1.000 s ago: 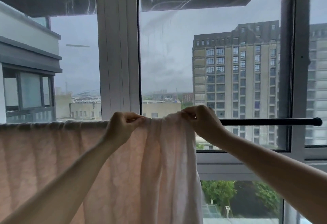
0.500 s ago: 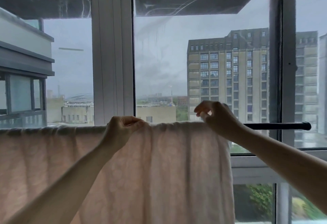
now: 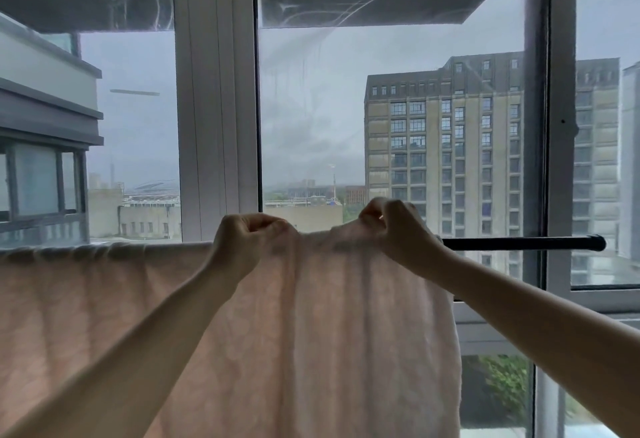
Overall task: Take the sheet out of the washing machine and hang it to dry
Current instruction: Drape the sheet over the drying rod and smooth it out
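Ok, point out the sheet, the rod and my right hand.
sheet [image 3: 329, 333]: head view, hanging front panel.
rod [image 3: 519, 243]: head view, bare dark stretch.
right hand [image 3: 398, 229]: head view, back of hand.

High-rise home balcony — windows [image 3: 311, 108] (drying rod [image 3: 519, 243])

I am not finding any text, label, brand, number or sign that I can read here, neither on the things near me nor on what is showing outside.
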